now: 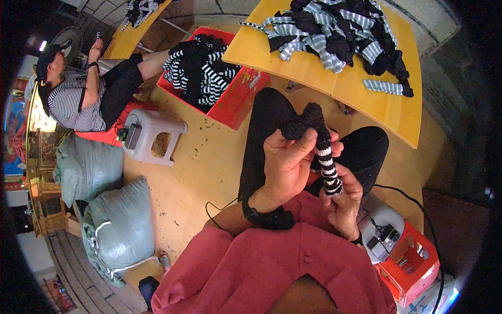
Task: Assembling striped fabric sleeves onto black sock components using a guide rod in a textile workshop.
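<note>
Above my lap I hold a narrow knitted tube [328,166] with black and white stripes and a bunched, fuzzy black upper end. My left hand [286,163] is closed on the black part, its thumb pressed on the front and fingertips showing on the far side. Lower down, my right hand [346,201] grips the striped end, with a finger or thumb at its opening. Whether that finger is inside the tube cannot be made out. The knit stands tilted, its black end away from me.
A yellow table [314,78] ahead bears a heap of striped and black knit pieces [334,34]. Left of it, a red box [238,107] holds more. A grey stool [157,137], stuffed sacks [121,220] and a seated person [78,91] are at left; a red crate [410,267] and cable [431,225] at right.
</note>
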